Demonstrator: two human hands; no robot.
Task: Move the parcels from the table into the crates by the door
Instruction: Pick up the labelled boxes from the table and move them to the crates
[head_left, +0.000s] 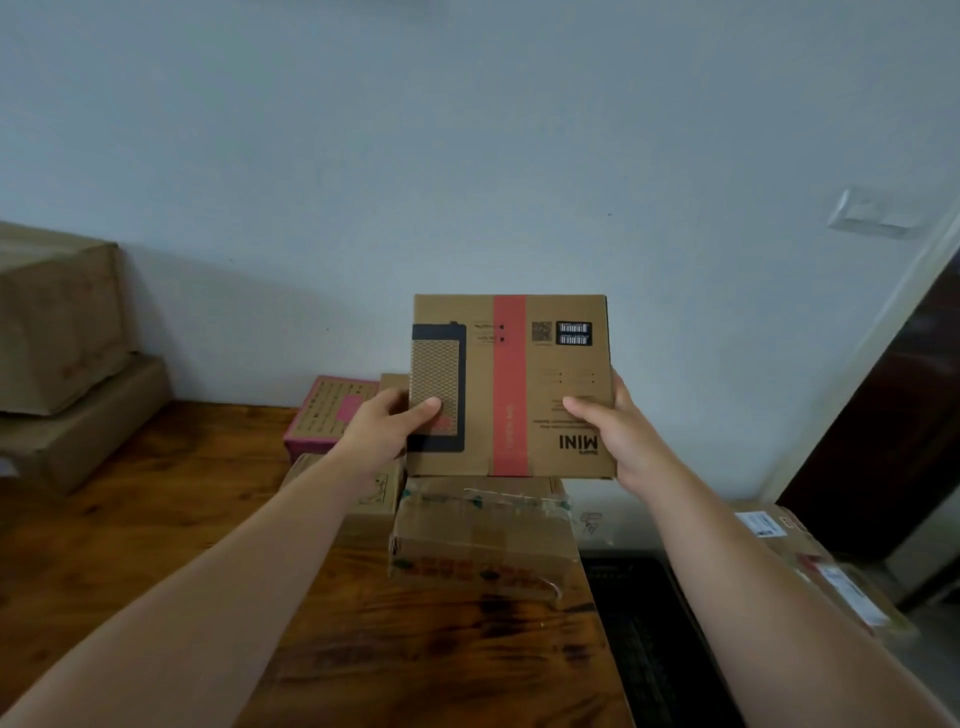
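I hold a flat brown parcel (540, 384) with a red stripe and the word MINI up in front of the wall, above the table. My left hand (387, 428) grips its left edge and my right hand (610, 423) grips its right edge. Below it a taped brown parcel (483, 540) lies on the wooden table (156, 545), with a small printed carton (374, 493) and a pink box (332, 415) behind it. A dark crate (639, 623) sits on the floor right of the table, and a parcel with white labels (810, 566) lies beyond my right arm.
Two large brown cartons (62, 358) are stacked at the table's far left against the wall. A dark door (893, 441) and its pale frame stand at the right. A wall switch (872, 213) is high on the right.
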